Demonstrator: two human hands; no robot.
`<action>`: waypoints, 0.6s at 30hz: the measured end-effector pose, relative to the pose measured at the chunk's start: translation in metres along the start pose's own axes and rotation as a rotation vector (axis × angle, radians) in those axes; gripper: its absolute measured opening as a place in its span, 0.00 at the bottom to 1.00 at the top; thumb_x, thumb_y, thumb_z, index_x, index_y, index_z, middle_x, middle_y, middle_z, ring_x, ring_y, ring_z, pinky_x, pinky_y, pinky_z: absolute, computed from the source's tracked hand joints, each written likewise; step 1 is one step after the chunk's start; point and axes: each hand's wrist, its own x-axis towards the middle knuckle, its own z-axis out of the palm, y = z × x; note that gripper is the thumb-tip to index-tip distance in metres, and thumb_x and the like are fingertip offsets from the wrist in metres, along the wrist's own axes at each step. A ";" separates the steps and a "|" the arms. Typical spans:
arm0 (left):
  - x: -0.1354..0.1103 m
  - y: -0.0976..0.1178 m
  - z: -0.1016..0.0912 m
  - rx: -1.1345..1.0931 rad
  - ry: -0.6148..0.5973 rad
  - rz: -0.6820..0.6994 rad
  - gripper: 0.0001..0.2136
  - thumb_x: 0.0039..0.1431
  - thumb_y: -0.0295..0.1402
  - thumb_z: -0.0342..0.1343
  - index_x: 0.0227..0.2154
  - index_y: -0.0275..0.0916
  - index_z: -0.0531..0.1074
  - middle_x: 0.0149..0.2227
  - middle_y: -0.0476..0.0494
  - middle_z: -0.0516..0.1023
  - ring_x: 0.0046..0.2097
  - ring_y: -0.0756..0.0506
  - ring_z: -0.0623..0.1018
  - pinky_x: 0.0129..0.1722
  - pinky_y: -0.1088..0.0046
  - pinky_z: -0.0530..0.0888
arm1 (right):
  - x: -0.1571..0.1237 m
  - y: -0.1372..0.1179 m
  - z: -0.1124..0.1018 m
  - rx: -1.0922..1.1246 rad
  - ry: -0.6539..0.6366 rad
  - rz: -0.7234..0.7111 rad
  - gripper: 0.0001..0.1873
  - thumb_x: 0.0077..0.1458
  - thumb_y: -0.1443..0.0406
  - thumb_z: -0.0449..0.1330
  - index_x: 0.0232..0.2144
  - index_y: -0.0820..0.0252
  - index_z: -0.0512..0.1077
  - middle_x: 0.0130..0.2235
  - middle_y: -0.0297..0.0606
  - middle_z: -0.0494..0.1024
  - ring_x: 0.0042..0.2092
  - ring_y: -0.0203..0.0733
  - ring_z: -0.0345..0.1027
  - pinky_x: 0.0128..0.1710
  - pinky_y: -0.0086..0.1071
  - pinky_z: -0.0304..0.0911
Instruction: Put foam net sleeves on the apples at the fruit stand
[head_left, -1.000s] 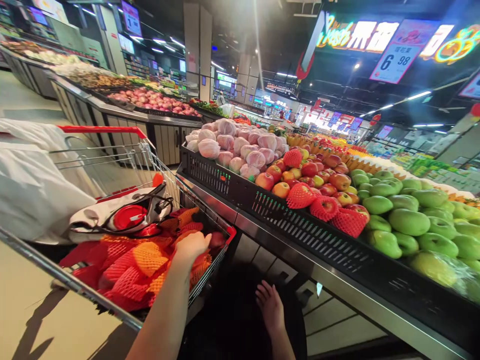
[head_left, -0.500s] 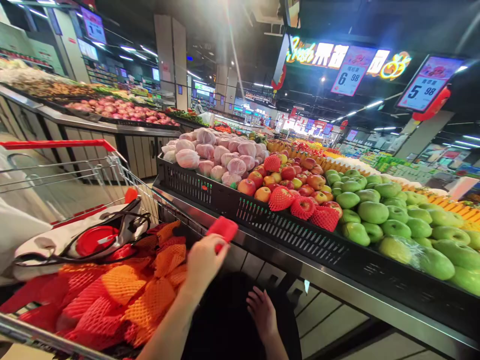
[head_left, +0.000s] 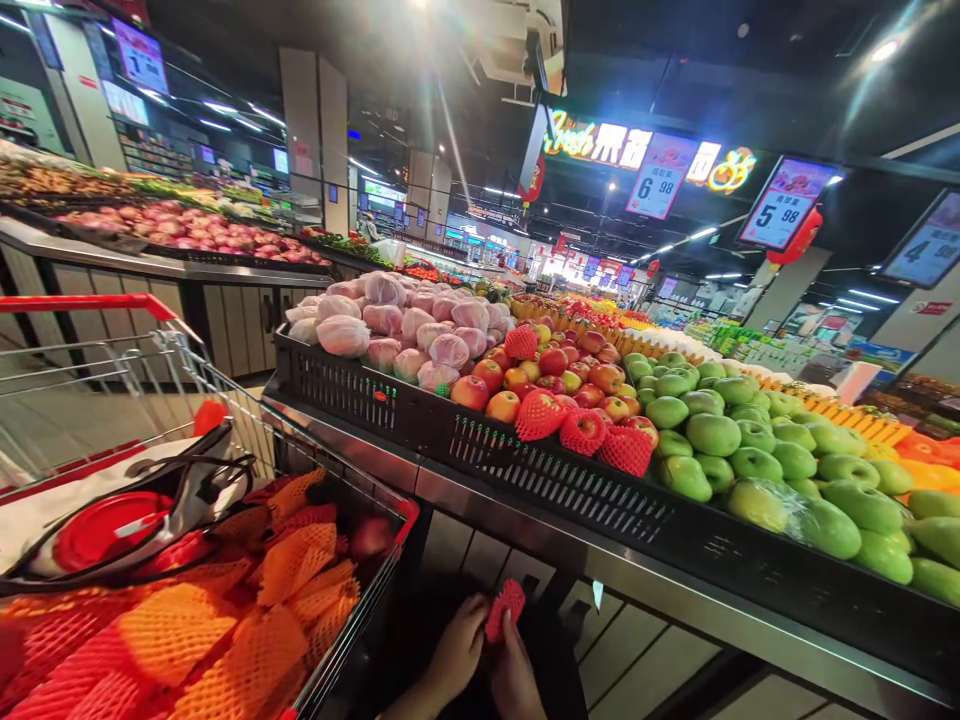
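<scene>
Red foam net (head_left: 505,606) is held in the right hand (head_left: 516,668), thumb on its lower part; the left hand (head_left: 459,648), fingers curled, is close at its other side (whether it grips also, I cannot tell). Leftward is the cart (head_left: 406,516) with orange nets (head_left: 296,562). Farther, a black crate (head_left: 409,424) carries wrapped fruits (head_left: 450,350), red apples (head_left: 553,362) and green apples (head_left: 712,435).

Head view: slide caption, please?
Left hand and right hand at a red foam net, beside a cart of nets, before displayed apples.
</scene>
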 end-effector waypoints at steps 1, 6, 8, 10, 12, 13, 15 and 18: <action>0.001 0.001 -0.003 -0.026 0.036 -0.018 0.23 0.60 0.27 0.43 0.52 0.43 0.77 0.58 0.38 0.75 0.64 0.40 0.71 0.68 0.58 0.63 | 0.000 0.000 0.001 -0.006 0.014 0.012 0.31 0.39 0.41 0.72 0.40 0.53 0.82 0.45 0.40 0.84 0.51 0.54 0.75 0.55 0.46 0.65; 0.002 0.010 -0.011 -0.086 0.020 0.010 0.18 0.58 0.33 0.53 0.50 0.46 0.78 0.56 0.40 0.76 0.61 0.39 0.72 0.65 0.58 0.68 | -0.006 -0.004 0.007 -0.003 -0.013 0.030 0.31 0.39 0.45 0.74 0.42 0.56 0.82 0.48 0.43 0.83 0.51 0.52 0.74 0.56 0.44 0.64; 0.001 0.010 -0.010 -0.098 0.002 0.035 0.17 0.56 0.33 0.55 0.48 0.47 0.79 0.55 0.40 0.77 0.61 0.38 0.73 0.64 0.59 0.69 | -0.008 -0.005 0.009 0.006 -0.019 0.026 0.31 0.39 0.47 0.75 0.43 0.57 0.82 0.48 0.44 0.83 0.51 0.52 0.75 0.57 0.44 0.64; 0.002 0.008 -0.007 -0.130 0.029 0.049 0.17 0.55 0.33 0.55 0.48 0.45 0.79 0.56 0.38 0.77 0.61 0.37 0.73 0.64 0.58 0.68 | -0.008 -0.006 0.010 0.010 0.009 0.006 0.30 0.38 0.49 0.76 0.42 0.57 0.82 0.48 0.44 0.83 0.51 0.51 0.75 0.58 0.43 0.63; 0.003 0.006 -0.005 -0.165 0.066 0.030 0.17 0.55 0.33 0.54 0.47 0.43 0.79 0.54 0.37 0.78 0.58 0.36 0.75 0.62 0.57 0.70 | -0.006 -0.005 0.009 0.005 0.040 -0.011 0.29 0.35 0.49 0.78 0.40 0.57 0.83 0.45 0.43 0.83 0.49 0.50 0.75 0.57 0.43 0.64; 0.003 0.004 -0.004 -0.187 0.081 0.020 0.15 0.56 0.33 0.54 0.45 0.43 0.78 0.52 0.37 0.79 0.56 0.36 0.77 0.60 0.58 0.72 | -0.006 -0.004 0.008 0.001 0.049 -0.019 0.29 0.35 0.50 0.78 0.39 0.57 0.83 0.44 0.42 0.84 0.47 0.49 0.76 0.56 0.43 0.65; 0.002 0.002 -0.004 -0.231 0.117 0.004 0.13 0.57 0.33 0.52 0.43 0.42 0.76 0.48 0.38 0.81 0.52 0.37 0.79 0.55 0.59 0.75 | -0.005 -0.003 0.007 -0.007 0.055 -0.039 0.27 0.36 0.50 0.77 0.38 0.57 0.83 0.42 0.42 0.84 0.45 0.49 0.76 0.55 0.43 0.66; 0.000 0.001 -0.006 -0.242 0.194 -0.040 0.11 0.60 0.34 0.48 0.43 0.45 0.71 0.46 0.41 0.81 0.49 0.39 0.81 0.52 0.60 0.77 | -0.004 -0.003 0.005 0.015 0.068 -0.068 0.23 0.39 0.52 0.77 0.37 0.55 0.83 0.44 0.42 0.84 0.48 0.51 0.76 0.57 0.45 0.65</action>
